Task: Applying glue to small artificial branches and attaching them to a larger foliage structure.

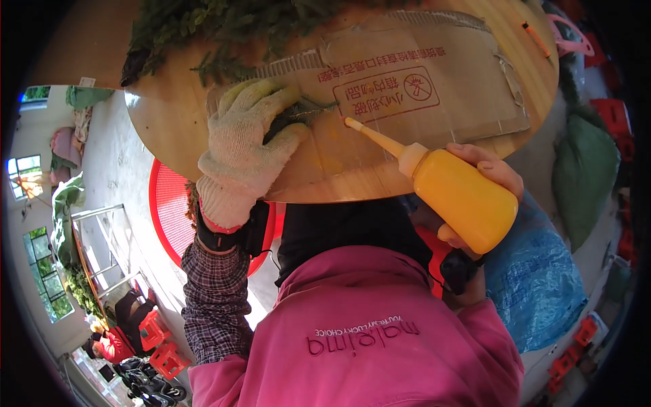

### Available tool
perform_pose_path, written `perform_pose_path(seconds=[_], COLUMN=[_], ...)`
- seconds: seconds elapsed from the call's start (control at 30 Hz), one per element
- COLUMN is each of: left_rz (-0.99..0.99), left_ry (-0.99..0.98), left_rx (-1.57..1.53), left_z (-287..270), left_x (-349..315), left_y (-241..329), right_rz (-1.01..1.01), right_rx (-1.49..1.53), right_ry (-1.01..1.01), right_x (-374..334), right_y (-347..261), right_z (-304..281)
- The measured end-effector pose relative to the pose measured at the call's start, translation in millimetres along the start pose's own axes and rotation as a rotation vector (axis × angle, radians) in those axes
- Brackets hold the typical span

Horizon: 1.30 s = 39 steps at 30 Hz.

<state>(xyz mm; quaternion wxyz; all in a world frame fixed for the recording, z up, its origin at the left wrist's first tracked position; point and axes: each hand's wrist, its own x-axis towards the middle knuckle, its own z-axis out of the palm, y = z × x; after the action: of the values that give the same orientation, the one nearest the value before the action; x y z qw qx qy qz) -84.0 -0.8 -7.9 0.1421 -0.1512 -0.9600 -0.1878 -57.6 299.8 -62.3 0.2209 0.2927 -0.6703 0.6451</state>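
Observation:
My left hand, in a white knit glove with yellowed fingertips, is closed around a small green sprig just above a flattened cardboard sheet. The glove hides part of the sprig. My bare right hand grips a squeeze bottle full of yellow-orange stuff, tilted so that its long thin nozzle points up and left toward the sprig's tip. A small gap shows between nozzle and sprig. Red print and yellowish stains mark the cardboard, which lies on a round wooden table.
Green needled branches are heaped at the table's far left. An orange pen-like tool lies far right. Below the table's left edge is a red mesh chair or basket. Blue plastic sheeting and a green sack stand to the right.

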Motion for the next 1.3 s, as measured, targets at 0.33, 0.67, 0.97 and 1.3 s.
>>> perform_pose_path(seconds=[0.33,0.67,0.97,1.3], left_rz=[0.005,-0.088,-0.621,-0.023], left_ry=[0.027,0.09,0.05,0.076], left_rx=[-0.023,-0.073,0.087,0.149], left_z=[4.1,-20.9,-110.8,-62.0], left_x=[-0.1,-27.6,-165.4,2.2], left_y=[-2.4,-2.8,-70.8,-121.3], right_rz=[0.012,-0.036,0.014,0.093], right_rx=[0.023,-0.046,-0.135,-0.016], right_ry=[0.035,0.01,0.065,0.159], right_x=[0.4,-5.4,-5.9,-7.3], right_y=[7.1,22.1,34.3,34.1], right_z=[-2.9,-24.5,-33.9,-17.0])
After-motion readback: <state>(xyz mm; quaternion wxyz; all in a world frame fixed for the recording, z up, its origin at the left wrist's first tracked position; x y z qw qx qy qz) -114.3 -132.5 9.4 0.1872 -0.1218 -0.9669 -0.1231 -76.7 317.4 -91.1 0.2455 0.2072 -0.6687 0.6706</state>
